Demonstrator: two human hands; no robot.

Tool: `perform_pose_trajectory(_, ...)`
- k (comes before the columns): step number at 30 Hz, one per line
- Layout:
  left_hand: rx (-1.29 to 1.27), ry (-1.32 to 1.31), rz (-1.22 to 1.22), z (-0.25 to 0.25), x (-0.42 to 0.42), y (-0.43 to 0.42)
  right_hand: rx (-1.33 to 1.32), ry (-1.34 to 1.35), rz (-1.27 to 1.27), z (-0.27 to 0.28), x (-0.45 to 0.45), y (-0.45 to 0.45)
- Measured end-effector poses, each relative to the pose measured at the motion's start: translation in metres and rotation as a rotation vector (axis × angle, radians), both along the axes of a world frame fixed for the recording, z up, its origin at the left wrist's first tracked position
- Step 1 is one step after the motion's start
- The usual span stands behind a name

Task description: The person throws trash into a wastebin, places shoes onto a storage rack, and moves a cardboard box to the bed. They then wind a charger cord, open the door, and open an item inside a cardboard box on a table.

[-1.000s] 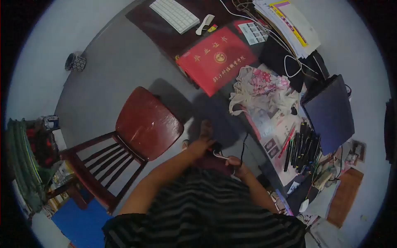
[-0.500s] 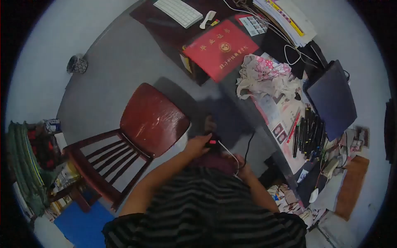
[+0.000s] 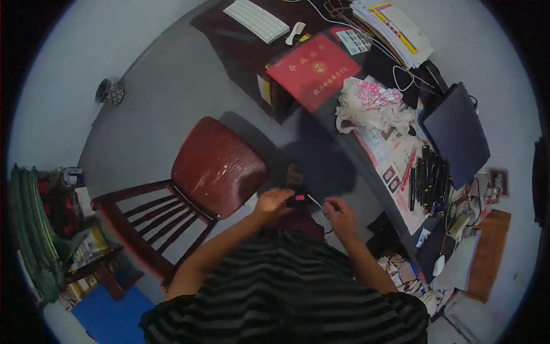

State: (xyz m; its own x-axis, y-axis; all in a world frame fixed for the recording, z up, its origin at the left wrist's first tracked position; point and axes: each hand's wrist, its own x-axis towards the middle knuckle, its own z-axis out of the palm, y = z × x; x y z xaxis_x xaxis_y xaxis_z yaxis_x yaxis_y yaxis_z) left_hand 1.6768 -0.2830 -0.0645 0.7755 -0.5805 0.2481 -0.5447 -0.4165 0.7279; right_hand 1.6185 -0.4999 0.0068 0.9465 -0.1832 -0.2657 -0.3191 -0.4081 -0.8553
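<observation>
In front of my body, my left hand (image 3: 274, 204) is closed on a small black device with a pinkish-red patch (image 3: 299, 198); its exact kind I cannot make out. A white cable (image 3: 314, 200) runs from the device's right end to my right hand (image 3: 342, 218). The fingers of my right hand are pinched on this cable, a short way from the device. More cord hangs partly hidden below that hand. Under both hands are my legs and a foot (image 3: 294, 175) on the grey floor.
A red-brown wooden chair (image 3: 220, 166) stands at left. The desk at right holds a red certificate folder (image 3: 315, 71), a crumpled cloth (image 3: 372, 106), many black pens (image 3: 429, 180) and a dark laptop (image 3: 458, 137). A white keyboard (image 3: 256, 20) lies at the far end.
My right hand has risen and come closer to the device, and the loose loop of cable has become a short straight stretch. My left hand still holds the device. The view has shifted slightly.
</observation>
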Motion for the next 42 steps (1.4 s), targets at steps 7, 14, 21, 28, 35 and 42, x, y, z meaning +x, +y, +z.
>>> perform_pose_trajectory(7, 0.037, 0.043, 0.015, 0.016, -0.003, 0.003, -0.239, -0.256, 0.173, -0.009, 0.011, 0.028)
perform_pose_trajectory(14, -0.038, -0.029, -0.018, 0.012, 0.001, 0.007, -0.279, -0.298, 0.142, -0.011, 0.015, 0.030)
perform_pose_trajectory(21, -0.076, -0.168, -0.001, 0.022, 0.006, 0.002, -0.331, -0.409, 0.115, -0.001, 0.018, 0.028)
perform_pose_trajectory(28, -0.078, -0.311, -0.039, 0.031, 0.015, -0.002, -0.163, -0.451, 0.026, 0.000, 0.019, 0.014)
perform_pose_trajectory(35, -0.020, -0.422, -0.088, 0.048, 0.020, -0.008, 0.716, 0.315, -0.246, -0.025, 0.031, -0.003)
perform_pose_trajectory(42, -0.125, -0.377, -0.079, 0.054, 0.022, -0.011, 1.056, 0.432, -0.313, -0.022, 0.033, -0.004)
